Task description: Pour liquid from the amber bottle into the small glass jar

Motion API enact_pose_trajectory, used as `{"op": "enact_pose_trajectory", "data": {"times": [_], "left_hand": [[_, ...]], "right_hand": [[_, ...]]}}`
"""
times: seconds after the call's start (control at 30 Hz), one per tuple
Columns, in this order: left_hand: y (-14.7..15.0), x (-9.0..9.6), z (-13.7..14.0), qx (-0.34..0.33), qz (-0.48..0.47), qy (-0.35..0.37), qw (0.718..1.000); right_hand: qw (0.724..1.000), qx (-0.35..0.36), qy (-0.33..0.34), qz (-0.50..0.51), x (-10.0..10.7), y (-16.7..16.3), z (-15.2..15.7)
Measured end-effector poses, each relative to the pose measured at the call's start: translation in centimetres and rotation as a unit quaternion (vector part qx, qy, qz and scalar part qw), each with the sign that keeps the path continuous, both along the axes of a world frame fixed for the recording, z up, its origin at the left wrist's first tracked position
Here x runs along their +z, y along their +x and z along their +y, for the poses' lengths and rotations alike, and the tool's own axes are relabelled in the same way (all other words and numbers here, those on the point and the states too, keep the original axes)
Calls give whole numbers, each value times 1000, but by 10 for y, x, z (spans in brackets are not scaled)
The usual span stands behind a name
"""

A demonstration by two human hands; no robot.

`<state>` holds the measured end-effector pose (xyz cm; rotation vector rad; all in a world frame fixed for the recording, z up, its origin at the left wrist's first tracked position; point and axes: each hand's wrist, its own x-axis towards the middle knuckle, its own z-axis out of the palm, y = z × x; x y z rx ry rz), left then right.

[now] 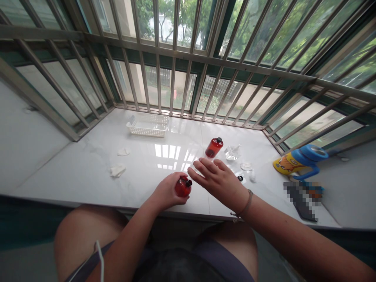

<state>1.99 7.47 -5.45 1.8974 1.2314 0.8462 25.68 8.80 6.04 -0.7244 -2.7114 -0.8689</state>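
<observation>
Altogether, two red bottles [182, 188] [214, 148]; left fingers [177, 201] grip one.

Gap between basket [147, 132] and far bottle [214, 148]

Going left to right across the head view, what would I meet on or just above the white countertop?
Crumpled white tissue, white perforated basket, red bottle in the left hand, black-capped red bottle, clear container, blue-lidded yellow tumbler.
</observation>
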Motion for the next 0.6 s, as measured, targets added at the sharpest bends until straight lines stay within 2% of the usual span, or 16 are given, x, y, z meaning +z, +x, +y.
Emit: {"op": "enact_pose_trajectory", "data": {"times": [0.6], "left_hand": [[0,4,0,-3,-2,-8,1000]], "right_hand": [[1000,18,-11,8,-5,-3,1]]}}
